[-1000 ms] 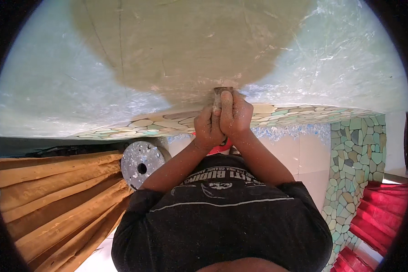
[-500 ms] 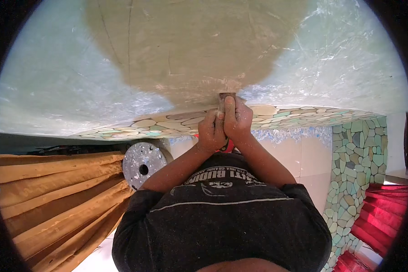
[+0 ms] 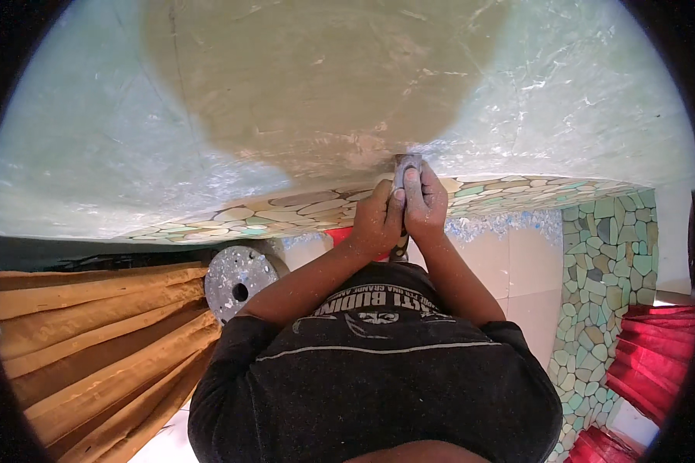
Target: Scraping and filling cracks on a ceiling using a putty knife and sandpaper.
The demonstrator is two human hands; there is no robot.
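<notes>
Both my hands hold one scraper (image 3: 408, 160), a short tool with a flat grey blade. Its blade edge meets the pale green wall (image 3: 517, 116) low down, just above the band of stone-pattern mosaic. My right hand (image 3: 425, 202) is closed on the scraper, with the thumb laid along the blade. Just left of it and touching it, my left hand (image 3: 377, 220) is wrapped round the lower part, thumb pointing up. Fingers hide most of the handle. White scratches and scraped patches mark the wall around the blade, and dust coats my fingers.
A round grey paint-spattered object with a hole (image 3: 239, 284) stands by my left forearm. Orange curtain cloth (image 3: 108, 316) hangs at the left, red cloth (image 3: 656, 355) at the right. Pale scraped flakes (image 3: 510, 224) lie along the wall's foot. Green stone-pattern flooring (image 3: 594, 309) runs at right.
My hands and the scraper have shifted a little to the right along the wall. Both keep their grip on it. The view has also moved slightly.
</notes>
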